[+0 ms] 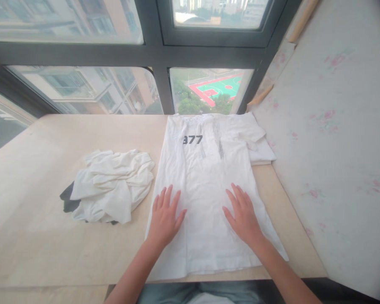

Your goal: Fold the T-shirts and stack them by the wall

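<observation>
A white T-shirt (205,185) with dark printed digits lies spread on the wooden tabletop, its collar toward the window. Its left side looks folded inward along a lengthwise crease, and a sleeve sticks out at the upper right. My left hand (166,217) rests flat on the folded left part, fingers spread. On the shirt's right half lies my right hand (242,213), palm down with fingers apart. Neither hand grips the cloth.
A crumpled white garment (114,181) with dark parts lies to the left on the wooden tabletop (34,236). Folded white cloth (262,154) sits under the sleeve, beside the flowered wall (335,139). A dark window frame (155,55) borders the far edge.
</observation>
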The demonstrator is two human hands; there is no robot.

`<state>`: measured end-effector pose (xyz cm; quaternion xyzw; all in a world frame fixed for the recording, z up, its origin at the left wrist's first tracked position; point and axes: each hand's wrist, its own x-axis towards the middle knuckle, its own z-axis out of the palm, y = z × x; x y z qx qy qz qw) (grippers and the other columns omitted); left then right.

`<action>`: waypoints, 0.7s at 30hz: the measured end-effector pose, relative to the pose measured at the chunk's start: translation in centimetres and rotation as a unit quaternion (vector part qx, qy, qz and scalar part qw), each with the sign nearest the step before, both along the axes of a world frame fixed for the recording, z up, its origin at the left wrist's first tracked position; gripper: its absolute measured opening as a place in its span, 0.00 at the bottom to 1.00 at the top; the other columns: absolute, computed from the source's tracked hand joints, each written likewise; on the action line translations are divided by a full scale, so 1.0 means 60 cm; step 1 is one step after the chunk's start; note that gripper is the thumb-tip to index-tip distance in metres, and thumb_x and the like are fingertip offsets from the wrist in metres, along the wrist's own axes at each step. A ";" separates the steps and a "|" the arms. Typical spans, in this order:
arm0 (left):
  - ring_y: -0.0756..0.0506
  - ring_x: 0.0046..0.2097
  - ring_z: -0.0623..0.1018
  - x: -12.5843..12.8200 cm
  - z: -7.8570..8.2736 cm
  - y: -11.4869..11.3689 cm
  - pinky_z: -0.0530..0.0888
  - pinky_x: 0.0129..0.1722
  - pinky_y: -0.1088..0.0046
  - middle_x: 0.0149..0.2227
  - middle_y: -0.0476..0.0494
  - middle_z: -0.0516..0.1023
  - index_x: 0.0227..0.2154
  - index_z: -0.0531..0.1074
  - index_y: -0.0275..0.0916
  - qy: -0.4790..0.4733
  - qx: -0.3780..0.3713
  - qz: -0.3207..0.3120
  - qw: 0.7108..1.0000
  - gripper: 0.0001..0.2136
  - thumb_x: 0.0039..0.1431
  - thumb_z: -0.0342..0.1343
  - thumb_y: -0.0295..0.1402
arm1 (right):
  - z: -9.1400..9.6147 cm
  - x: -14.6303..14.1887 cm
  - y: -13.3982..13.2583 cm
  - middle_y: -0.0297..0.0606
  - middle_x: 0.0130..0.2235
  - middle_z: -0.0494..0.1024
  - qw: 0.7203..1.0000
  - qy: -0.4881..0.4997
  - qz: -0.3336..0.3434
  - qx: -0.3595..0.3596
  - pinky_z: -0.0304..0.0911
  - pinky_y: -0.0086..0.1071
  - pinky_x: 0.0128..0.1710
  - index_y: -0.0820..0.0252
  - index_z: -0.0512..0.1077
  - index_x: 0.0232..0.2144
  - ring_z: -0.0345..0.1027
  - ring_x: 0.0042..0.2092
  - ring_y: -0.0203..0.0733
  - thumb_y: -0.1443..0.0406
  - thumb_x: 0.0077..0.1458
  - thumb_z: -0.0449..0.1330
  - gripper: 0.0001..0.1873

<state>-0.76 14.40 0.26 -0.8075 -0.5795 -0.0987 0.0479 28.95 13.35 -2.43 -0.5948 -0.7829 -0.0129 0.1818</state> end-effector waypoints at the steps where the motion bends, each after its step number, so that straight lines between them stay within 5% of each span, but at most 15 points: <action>1: 0.30 0.68 0.59 0.005 -0.008 0.006 0.61 0.62 0.45 0.68 0.31 0.57 0.64 0.62 0.38 0.007 -0.003 -0.007 1.000 0.26 0.65 0.50 0.42 | -0.003 -0.001 0.005 0.48 0.68 0.55 1.000 -0.001 0.002 -0.007 0.52 0.56 0.65 0.61 0.60 0.63 0.48 0.69 0.55 0.59 0.65 0.51 0.27; 5: 0.32 0.66 0.62 0.007 -0.034 0.010 0.58 0.64 0.45 0.67 0.32 0.61 0.62 0.64 0.38 0.008 0.013 -0.026 1.000 0.24 0.65 0.49 0.40 | -0.016 0.025 0.033 0.46 0.62 0.67 0.998 0.056 0.003 -0.033 0.57 0.53 0.63 0.57 0.67 0.59 0.59 0.64 0.51 0.58 0.63 0.51 0.23; 9: 0.34 0.64 0.65 0.037 -0.024 0.010 0.60 0.63 0.49 0.63 0.33 0.67 0.57 0.68 0.37 -0.041 0.043 -0.048 0.997 0.19 0.64 0.50 0.33 | 0.016 0.102 0.141 0.45 0.55 0.75 0.975 0.195 -0.094 -0.041 0.64 0.44 0.58 0.60 0.69 0.55 0.69 0.56 0.46 0.56 0.62 0.52 0.23; 12: 0.36 0.61 0.67 0.113 0.006 0.006 0.66 0.59 0.53 0.60 0.35 0.69 0.53 0.69 0.38 -0.106 0.012 -0.098 0.989 0.16 0.62 0.50 0.28 | 0.064 0.173 0.272 0.44 0.52 0.76 0.954 0.236 -0.160 -0.096 0.66 0.40 0.54 0.59 0.69 0.55 0.72 0.51 0.45 0.58 0.59 0.54 0.23; 16: 0.40 0.55 0.70 0.244 0.036 -0.011 0.70 0.55 0.58 0.55 0.39 0.71 0.48 0.70 0.39 -0.206 -0.104 -0.211 0.950 0.16 0.58 0.50 0.23 | 0.100 0.229 0.420 0.49 0.49 0.77 0.931 0.163 -0.304 -0.120 0.62 0.41 0.54 0.65 0.68 0.55 0.71 0.51 0.49 0.63 0.56 0.55 0.25; 21: 0.37 0.51 0.72 0.361 -0.007 -0.048 0.72 0.51 0.56 0.50 0.37 0.74 0.41 0.71 0.36 -0.233 -0.098 -0.283 0.925 0.12 0.53 0.59 0.32 | 0.080 0.230 0.498 0.56 0.51 0.75 0.921 0.172 -0.337 -0.094 0.61 0.40 0.54 0.71 0.63 0.58 0.68 0.54 0.53 0.60 0.55 0.58 0.31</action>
